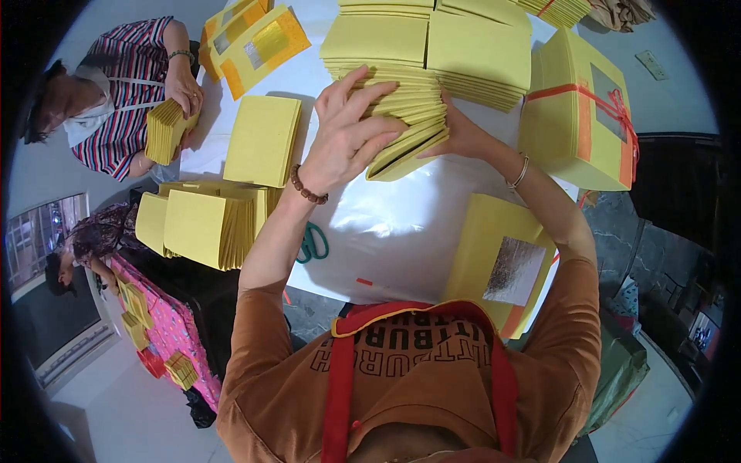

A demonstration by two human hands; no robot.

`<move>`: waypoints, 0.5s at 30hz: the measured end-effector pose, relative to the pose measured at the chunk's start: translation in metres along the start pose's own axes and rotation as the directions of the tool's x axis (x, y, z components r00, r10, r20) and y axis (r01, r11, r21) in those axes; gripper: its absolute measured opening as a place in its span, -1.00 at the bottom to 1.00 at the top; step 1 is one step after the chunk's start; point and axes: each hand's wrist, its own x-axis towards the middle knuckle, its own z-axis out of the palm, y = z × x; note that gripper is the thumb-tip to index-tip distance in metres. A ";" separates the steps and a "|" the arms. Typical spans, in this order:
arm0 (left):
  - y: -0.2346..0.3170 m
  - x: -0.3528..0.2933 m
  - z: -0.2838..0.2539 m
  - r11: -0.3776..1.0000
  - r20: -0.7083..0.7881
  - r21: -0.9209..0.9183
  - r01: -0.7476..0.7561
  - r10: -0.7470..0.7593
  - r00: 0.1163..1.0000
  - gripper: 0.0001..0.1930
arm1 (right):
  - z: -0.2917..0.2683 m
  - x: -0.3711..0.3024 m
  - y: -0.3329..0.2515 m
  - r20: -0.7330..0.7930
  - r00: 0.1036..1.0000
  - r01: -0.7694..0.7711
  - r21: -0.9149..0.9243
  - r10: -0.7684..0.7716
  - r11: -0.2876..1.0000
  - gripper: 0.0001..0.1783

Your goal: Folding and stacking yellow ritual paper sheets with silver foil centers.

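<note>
Workshop, white worktable (378, 231), yellow paper stacks (426, 104)

I wear a brown, dark-lettered shirt (424, 386); over it, red yellow-edged straps (505, 386); beyond its left sleeve (258, 328), a beaded bracelet (306, 194); beyond its right sleeve (570, 324), a silvery bangle (522, 174).

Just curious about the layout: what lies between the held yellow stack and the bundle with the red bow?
The head view shows the right hand between the yellow stack and the bundle, then some white tabletop.
</note>
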 end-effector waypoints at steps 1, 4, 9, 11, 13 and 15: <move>0.001 0.001 0.001 1.000 0.010 0.014 -0.001 0.000 1.000 -0.90 | 0.000 0.001 0.004 -0.007 1.000 0.025 -0.033 -0.025 0.999 0.35; 0.002 0.004 0.002 0.999 0.025 0.029 -0.016 0.015 1.000 -0.91 | 0.000 0.001 0.009 0.000 0.998 0.061 -0.053 -0.061 0.997 0.33; 0.008 0.008 -0.001 0.994 0.051 0.064 -0.084 0.081 0.995 -0.92 | -0.002 0.001 0.008 0.033 0.999 0.017 0.018 -0.018 1.000 0.32; 0.010 0.006 -0.002 0.989 0.071 0.097 -0.112 0.106 0.992 -0.92 | 0.003 0.000 0.000 0.002 0.997 0.072 0.001 -0.072 0.997 0.33; 0.011 0.006 -0.001 0.985 0.077 0.112 -0.130 0.122 0.990 -0.92 | 0.003 -0.001 -0.001 0.001 0.998 0.062 -0.019 -0.062 0.998 0.33; 0.011 0.007 -0.001 0.981 0.083 0.128 -0.144 0.135 0.987 -0.92 | 0.002 -0.001 -0.001 0.003 0.999 0.051 -0.037 -0.051 0.998 0.33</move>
